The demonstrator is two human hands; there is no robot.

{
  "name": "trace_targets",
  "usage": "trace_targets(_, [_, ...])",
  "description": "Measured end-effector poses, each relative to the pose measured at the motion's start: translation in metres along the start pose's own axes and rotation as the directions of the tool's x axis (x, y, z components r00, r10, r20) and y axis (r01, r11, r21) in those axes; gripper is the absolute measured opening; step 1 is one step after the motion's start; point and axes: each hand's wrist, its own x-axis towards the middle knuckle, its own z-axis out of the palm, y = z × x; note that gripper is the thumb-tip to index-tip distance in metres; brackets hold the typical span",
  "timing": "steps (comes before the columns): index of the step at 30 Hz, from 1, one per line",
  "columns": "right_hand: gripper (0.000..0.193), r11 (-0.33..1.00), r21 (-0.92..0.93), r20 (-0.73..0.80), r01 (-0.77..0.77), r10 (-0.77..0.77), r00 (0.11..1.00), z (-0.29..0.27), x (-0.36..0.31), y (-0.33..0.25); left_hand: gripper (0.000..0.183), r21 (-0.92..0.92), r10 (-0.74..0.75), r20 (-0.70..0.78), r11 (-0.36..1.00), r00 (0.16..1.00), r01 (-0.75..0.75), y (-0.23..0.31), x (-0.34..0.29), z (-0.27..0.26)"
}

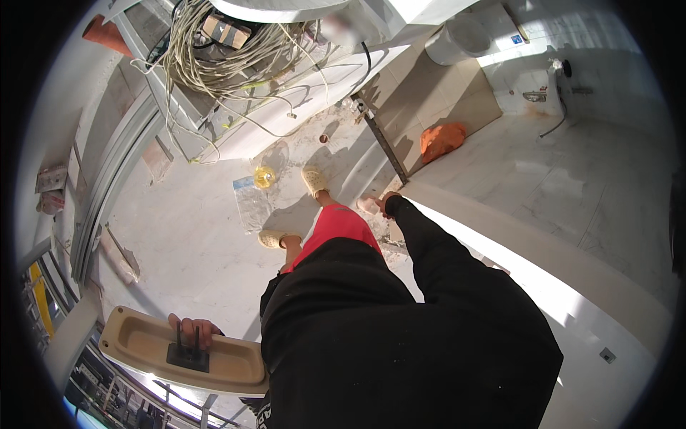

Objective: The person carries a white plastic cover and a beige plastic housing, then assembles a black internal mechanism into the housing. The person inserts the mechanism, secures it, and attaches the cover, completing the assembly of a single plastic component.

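Observation:
My left hand (194,330) is closed round the far edge of a long, beige, shallow lid (239,363), which looks like a toilet tank lid seen from its hollow side. A black fitting (188,357) with two upright rods sits in its middle, beside my fingers. The lid is level with my waist, at my left side. My right arm reaches forward, and my right hand (386,204) has its fingers curled. Next to them is a pale, pinkish thing (367,206); whether the fingers hold it or it lies beyond them is unclear.
A large coil of pale cable (207,64) lies on a surface ahead, loose ends hanging down. On the dusty floor are a yellow roll (264,176) and a clear plastic bag (250,204). To the right are an orange bag (441,141), a white bucket (457,41) and a low wall (514,236).

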Motion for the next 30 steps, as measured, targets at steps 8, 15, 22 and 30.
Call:
trace_targets(8, [0.034, 0.730, -0.385, -0.171, 0.565, -0.658, 0.733, 0.085, -0.094, -0.247, 0.019, -0.029, 0.210, 0.026, 0.977, 0.977, -0.209, 0.118, -0.136, -0.071])
trace_targets(15, [0.020, 0.567, -0.469, -0.103, 0.678, -0.797, 0.595, 0.206, -0.174, -0.377, 0.019, 0.027, 0.401, -0.077, 0.916, 0.913, -0.401, 0.214, -0.246, -0.141])
trace_targets(22, [0.029, 0.583, -0.693, 0.292, 0.424, -0.311, 0.905, 0.285, -0.151, -0.399, 0.016, -0.058, 0.616, -0.145, 0.776, 0.775, -0.628, 0.292, -0.280, -0.205])
trace_targets(30, [0.030, 0.394, -0.909, 0.140, 0.136, -0.020, 0.990, 0.367, -0.147, -0.605, 0.021, -0.001, 0.766, 0.128, 0.635, 0.630, -0.772, 0.500, -0.317, -0.301])
